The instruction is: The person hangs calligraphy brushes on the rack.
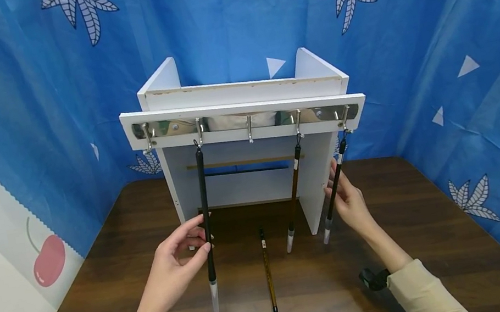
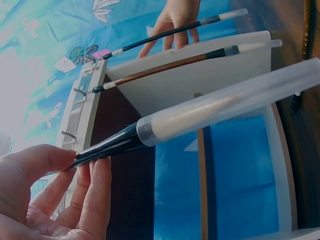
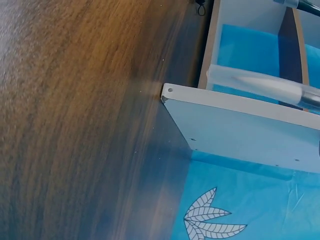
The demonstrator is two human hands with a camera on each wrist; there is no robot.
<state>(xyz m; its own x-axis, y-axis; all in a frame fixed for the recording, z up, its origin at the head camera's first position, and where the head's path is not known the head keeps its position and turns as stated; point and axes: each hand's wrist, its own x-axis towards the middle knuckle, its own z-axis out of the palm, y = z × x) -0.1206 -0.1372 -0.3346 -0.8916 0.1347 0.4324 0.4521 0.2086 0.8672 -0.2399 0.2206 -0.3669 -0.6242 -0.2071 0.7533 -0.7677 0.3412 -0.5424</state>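
Note:
A thick black calligraphy brush (image 1: 204, 203) with a clear cap hangs by its loop from the second hook from the left. My left hand (image 1: 176, 266) pinches its handle between thumb and fingers, and the left wrist view shows its capped pale tip (image 2: 210, 110) close up. At the right, a thin dark brush (image 1: 335, 191) hangs from the end hook. Just behind it, my right hand (image 1: 351, 202) is at the side panel (image 1: 316, 177), fingers extended; whether they touch the panel I cannot tell. A brown brush (image 1: 295, 190) hangs one hook further left.
The white shelf unit (image 1: 244, 93) carries a metal hook rail (image 1: 224, 122) along its front; the middle and leftmost hooks bear no brush. Another brown brush (image 1: 270, 281) lies on the dark wooden table (image 1: 113, 291), tip toward me. Blue patterned curtain (image 1: 215, 17) surrounds the back and right.

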